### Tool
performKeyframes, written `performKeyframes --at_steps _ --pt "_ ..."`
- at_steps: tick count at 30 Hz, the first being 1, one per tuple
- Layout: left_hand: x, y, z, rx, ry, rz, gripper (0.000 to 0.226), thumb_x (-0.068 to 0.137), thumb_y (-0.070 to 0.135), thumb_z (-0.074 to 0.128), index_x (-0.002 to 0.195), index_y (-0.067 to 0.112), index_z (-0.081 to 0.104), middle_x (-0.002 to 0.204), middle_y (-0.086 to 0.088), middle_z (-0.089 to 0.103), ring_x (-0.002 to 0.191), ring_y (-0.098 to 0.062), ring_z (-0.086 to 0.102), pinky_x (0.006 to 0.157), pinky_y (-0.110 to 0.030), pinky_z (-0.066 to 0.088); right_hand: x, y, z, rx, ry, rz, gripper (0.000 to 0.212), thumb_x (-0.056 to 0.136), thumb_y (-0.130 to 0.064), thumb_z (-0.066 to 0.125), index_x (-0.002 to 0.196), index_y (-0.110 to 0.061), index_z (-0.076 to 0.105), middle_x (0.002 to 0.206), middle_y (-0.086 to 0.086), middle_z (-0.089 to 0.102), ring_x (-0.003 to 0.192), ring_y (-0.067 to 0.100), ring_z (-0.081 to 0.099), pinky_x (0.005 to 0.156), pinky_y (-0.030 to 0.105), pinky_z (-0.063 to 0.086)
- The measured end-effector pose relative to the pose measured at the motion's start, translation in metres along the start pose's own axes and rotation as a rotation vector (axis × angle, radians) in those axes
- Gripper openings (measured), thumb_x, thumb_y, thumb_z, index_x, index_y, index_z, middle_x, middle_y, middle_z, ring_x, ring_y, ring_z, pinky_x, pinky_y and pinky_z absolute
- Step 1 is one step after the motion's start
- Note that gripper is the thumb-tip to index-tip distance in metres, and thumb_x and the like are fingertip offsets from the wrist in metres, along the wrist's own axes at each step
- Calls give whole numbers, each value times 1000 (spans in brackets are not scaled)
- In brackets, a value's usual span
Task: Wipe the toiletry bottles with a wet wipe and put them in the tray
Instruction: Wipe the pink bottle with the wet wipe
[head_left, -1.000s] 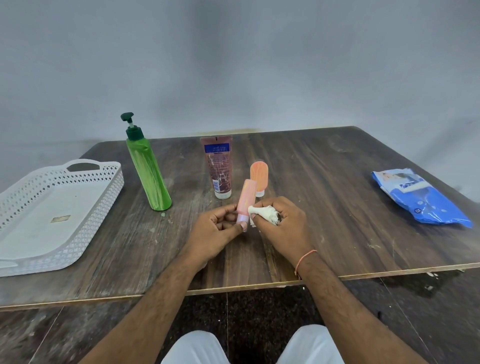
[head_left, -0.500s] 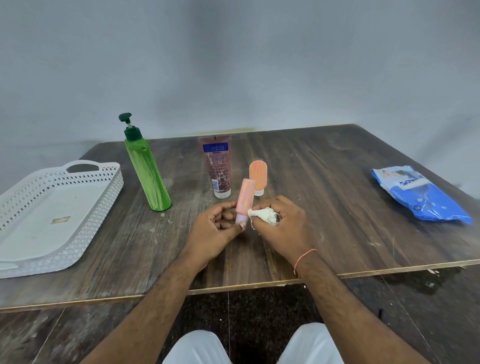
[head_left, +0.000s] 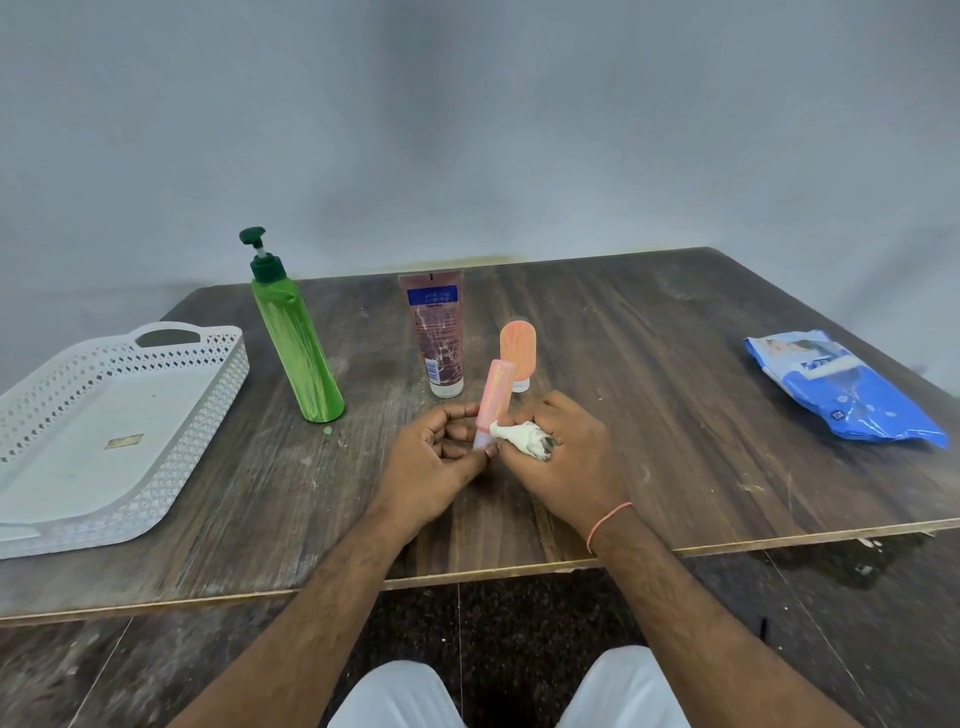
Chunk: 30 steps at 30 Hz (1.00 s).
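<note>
Bare forearms, orange wrist thread (head_left: 608, 521), white trousers (head_left: 400, 696).

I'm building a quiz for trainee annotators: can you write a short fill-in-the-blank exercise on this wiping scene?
1. The left hand holds a small ____ tube upright.
2. The right hand presses a crumpled wet wipe against the tube's ____ end.
3. The white perforated tray holds ____ bottles.
4. The blue wipes packet lies on the table's ____ side.

Missing words: pink; lower; no; right
</note>
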<state>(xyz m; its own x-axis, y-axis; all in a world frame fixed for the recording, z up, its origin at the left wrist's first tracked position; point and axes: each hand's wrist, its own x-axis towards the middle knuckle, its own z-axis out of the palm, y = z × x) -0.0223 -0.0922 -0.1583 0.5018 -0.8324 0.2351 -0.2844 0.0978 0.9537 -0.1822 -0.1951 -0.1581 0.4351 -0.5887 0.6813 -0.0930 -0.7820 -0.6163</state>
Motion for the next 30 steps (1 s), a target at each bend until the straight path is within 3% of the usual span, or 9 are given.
performKeyframes --at_steps 8,12,15,18,22,26,30 --pt "0 0 1 9 21 45 48 83 7 89 123 28 73 97 1 81 86 -20 75 87 -45 64 -2 -3 1 -99 45 -55 20 84 -37 77 97 -22 79 92 -23 55 76 -1 55 69 11 40" --pt "0 0 2 -1 23 45 46 83 5 88 121 25 73 95 2 80 81 -16 73 81 -37 63 -2 -3 0 -119 24 -93 21 87 -33 80 105 -22 82 98 -12 66 81 6 63 71 20 49" --pt "0 1 3 -9 43 45 47 80 8 90 120 28 74 93 1 80 79 -16 74 78 -35 62 -3 -3 0 -149 45 -77 21 84 -23 86 105 -26 81 100 -13 68 81 5 63 70 18 47" --pt "-1 2 3 26 47 67 43 81 11 89 117 30 74 94 3 81 87 -26 76 81 -38 64 -4 -1 0 -149 41 -80 19 83 -25 87 100 -24 79 99 -12 69 80 6 65 71 20 49" --pt "-2 3 2 13 50 56 42 83 7 89 117 26 74 95 3 82 87 -20 78 79 -32 63 -4 -3 0 -161 32 -105 20 85 -27 84 105 -26 82 99 -12 68 82 6 64 72 16 48" --pt "-1 2 2 37 57 66 44 81 9 90 120 24 75 95 3 81 90 -19 78 82 -34 64 -3 -3 0 -156 77 -53 21 81 -24 88 102 -27 82 95 -11 69 80 11 68 69 30 55" --pt "-2 2 2 29 49 70 42 83 9 89 121 22 74 96 3 82 89 -16 77 81 -32 62 -3 -4 -1 -156 42 -58 23 80 -25 91 101 -29 83 91 -14 65 76 4 61 69 9 42"
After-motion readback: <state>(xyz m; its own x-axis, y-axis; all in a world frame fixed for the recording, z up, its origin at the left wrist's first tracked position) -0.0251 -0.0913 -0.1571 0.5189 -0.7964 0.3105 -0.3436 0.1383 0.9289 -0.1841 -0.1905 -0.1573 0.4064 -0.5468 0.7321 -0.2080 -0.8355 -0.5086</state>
